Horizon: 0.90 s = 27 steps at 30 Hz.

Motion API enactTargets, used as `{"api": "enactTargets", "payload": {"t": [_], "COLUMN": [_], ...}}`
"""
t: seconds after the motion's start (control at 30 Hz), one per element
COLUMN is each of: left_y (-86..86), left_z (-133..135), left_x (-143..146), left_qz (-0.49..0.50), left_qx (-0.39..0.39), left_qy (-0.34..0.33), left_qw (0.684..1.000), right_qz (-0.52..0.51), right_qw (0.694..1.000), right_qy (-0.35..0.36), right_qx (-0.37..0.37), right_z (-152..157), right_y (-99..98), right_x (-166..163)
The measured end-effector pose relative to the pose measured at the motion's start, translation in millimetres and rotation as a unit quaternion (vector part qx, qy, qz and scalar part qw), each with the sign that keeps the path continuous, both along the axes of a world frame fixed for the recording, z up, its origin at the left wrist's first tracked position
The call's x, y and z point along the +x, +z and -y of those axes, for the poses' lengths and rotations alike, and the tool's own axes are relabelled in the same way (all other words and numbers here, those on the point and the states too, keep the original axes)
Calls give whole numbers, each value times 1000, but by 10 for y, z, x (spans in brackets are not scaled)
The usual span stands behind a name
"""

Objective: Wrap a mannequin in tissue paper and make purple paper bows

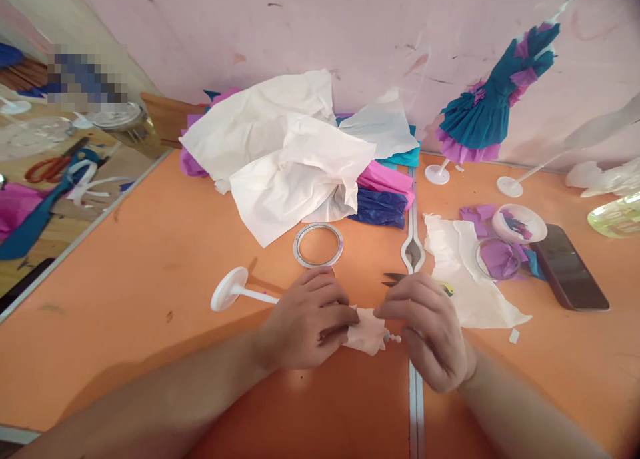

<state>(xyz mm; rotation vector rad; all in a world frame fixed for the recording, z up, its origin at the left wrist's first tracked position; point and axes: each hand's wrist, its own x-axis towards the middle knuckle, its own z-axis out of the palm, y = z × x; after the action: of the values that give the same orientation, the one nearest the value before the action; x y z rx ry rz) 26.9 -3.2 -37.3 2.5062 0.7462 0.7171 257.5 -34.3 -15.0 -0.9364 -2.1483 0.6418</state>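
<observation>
My left hand (307, 322) is closed around a white plastic stand (231, 290) with a round base, wrapped in a gathered piece of white tissue paper (366, 332). The stand lies sideways over the orange table (150, 272), its base pointing left. My right hand (430, 326) pinches the other end of the tissue, where the stand's ridged tip (395, 338) pokes out. Small scissors (395, 278) lie just behind my right hand, partly hidden by it.
A white ring (318, 244) lies beyond my hands. Crumpled white, pink, purple and blue tissue sheets (295, 159) pile up at the back. A teal-and-purple paper dress on a stand (487, 109), a torn white sheet (467, 279), small round lids (519, 224) and a phone (570, 267) lie right.
</observation>
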Motion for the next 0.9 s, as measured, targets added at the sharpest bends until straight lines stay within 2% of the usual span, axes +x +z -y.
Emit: {"api": "enactTargets", "payload": {"t": [0.07, 0.17, 0.27, 0.4, 0.57, 0.83, 0.9], "left_y": [6, 4, -7, -19, -17, 38, 56], "left_z": [2, 8, 17, 32, 32, 16, 19], "left_x": [0, 1, 6, 9, -3, 7, 12], "left_qz": [6, 10, 9, 11, 3, -23, -26], "left_qx": [-9, -17, -36, -66, -50, -46, -56], "left_qy": [2, 7, 14, 46, 27, -3, 0], "left_qw": [1000, 1000, 999, 997, 998, 999, 998], "right_qz": [41, 93, 81, 97, 135, 117, 110], "right_qw": [999, 994, 988, 973, 958, 960, 968], "right_qy": [1, -61, -131, -172, -180, -180, -157], "right_qx": [25, 21, -32, -124, -179, -182, -164], "right_z": [44, 69, 41, -20, -77, -100, -106], "right_y": [42, 14, -61, -121, -112, -121, -142], "right_x": [-45, -149, -208, -203, -197, -182, -163]}}
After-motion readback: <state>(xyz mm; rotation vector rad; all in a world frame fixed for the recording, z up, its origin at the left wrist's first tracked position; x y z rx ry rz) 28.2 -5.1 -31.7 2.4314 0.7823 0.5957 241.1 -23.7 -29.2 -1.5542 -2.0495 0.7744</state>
